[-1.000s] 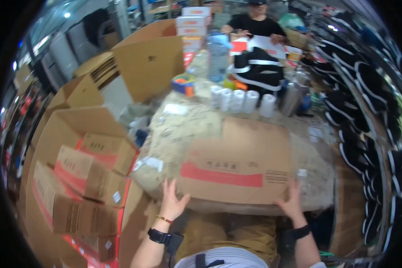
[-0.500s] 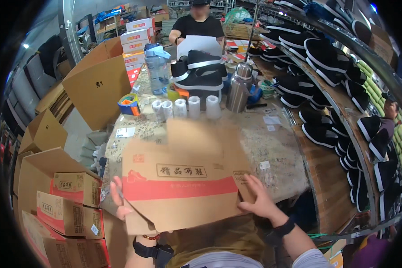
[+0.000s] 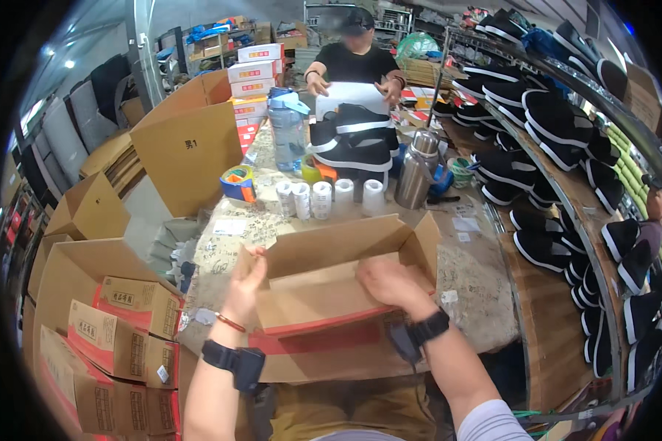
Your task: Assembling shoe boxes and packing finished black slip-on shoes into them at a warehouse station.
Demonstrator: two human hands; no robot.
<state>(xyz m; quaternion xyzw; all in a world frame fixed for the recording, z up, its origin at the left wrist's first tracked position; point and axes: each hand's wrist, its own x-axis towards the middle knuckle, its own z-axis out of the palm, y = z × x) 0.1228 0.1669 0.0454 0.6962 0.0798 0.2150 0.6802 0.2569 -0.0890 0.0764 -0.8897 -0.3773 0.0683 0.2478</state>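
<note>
A brown cardboard box (image 3: 331, 299) with a red band stands unfolded at the near side of the table, its top facing up and its flaps raised. At its left end my left hand (image 3: 247, 278) is closed on the upright end flap, fingers bent over the edge. My right hand (image 3: 387, 282) reaches inside, near the right end, palm down; its fingers are blurred and partly hidden. A front panel of the box hangs toward me under my wrists. Both wrists wear dark bands.
Several paper rolls (image 3: 321, 200), a tape dispenser (image 3: 237, 184), a blue water bottle (image 3: 287, 132), a steel flask (image 3: 417, 173) and black shoes (image 3: 351, 152) stand beyond the box. Shoe racks (image 3: 559, 242) line the right. A carton of folded boxes (image 3: 99, 331) stands left. A co-worker (image 3: 357, 62) faces me.
The flattened cardboard has become an open box. My left hand moved up to its left flap, and my right hand moved inside. The co-worker's hands have come into sight on the white box.
</note>
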